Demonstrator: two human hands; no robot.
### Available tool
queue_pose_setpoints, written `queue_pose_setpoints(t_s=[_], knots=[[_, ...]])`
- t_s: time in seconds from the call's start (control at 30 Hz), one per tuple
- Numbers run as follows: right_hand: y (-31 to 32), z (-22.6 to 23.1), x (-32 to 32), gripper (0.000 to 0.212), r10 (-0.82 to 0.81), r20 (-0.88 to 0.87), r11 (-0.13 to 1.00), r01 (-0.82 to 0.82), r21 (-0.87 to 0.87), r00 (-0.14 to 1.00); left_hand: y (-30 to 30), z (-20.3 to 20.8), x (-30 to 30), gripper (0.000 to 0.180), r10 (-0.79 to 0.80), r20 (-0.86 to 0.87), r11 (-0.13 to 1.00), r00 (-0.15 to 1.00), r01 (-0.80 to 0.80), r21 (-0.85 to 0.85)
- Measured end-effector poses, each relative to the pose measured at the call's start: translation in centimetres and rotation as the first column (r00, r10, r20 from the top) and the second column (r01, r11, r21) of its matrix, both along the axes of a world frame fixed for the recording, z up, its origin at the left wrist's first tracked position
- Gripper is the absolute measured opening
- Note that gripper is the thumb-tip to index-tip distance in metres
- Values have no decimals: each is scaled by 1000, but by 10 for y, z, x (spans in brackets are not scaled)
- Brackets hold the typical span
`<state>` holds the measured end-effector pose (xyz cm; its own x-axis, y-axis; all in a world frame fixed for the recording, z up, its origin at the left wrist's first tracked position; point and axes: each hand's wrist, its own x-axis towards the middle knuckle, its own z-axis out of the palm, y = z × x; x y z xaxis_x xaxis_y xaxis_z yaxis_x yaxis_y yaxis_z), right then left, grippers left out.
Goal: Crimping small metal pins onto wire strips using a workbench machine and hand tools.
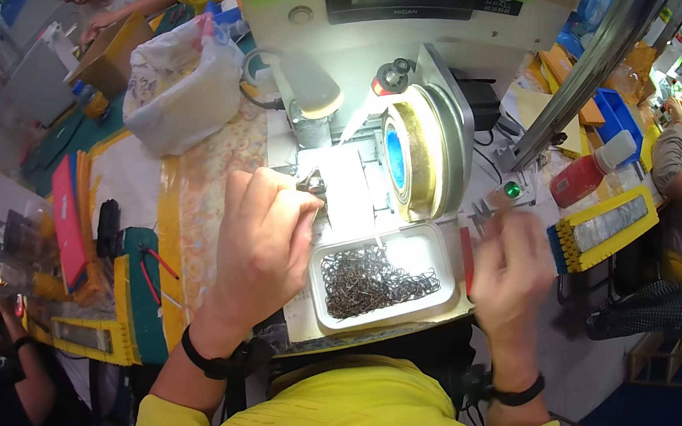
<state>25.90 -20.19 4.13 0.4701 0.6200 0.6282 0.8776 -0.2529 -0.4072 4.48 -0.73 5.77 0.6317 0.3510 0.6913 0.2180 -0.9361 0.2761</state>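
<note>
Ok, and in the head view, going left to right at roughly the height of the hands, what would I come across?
Pinkish-red board, left hand, white tray holding dark wire-like pieces, right hand (blurred), yellow frame with a grey panel.

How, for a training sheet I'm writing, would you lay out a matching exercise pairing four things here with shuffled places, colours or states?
1. Left hand
2. Tray
3. Roll
4. Bottle

A. Blue-centred
B. Red, white-topped
C. Holding a heap of thin dark pieces
D. Left of the tray

Pairs: 1-D, 2-C, 3-A, 4-B
</note>
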Motion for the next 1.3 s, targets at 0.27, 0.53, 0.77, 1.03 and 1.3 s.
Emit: queue_pose_setpoints(t_s=[0.27, 0.53, 0.77, 1.03, 1.3], knots=[[-38, -13, 55, 35, -56, -84, 995, 62, 74, 995, 1, -2, 0, 25, 2, -8, 998, 1000, -2, 56], [-36, -67, 43, 26, 106, -691, 867, 273, 416, 715, -1, -4, -1, 24, 10, -9, 1000, 1000, -10, 2], [-35, -78, 47, 24, 95, -713, 872, 287, 396, 695, 0, 0, -4, 22, 14, -43, 1000, 999, -15, -27], [-41, -74, 48, 23, 69, -692, 900, 255, 354, 719, 16, 12, -12, 8, -9, 118, 907, 993, 58, -417], [-51, -54, 45, 21, 69, -698, 946, 176, 273, 713, 23, 7, -2, 11, 127, 107, 964, 986, -97, -248]])
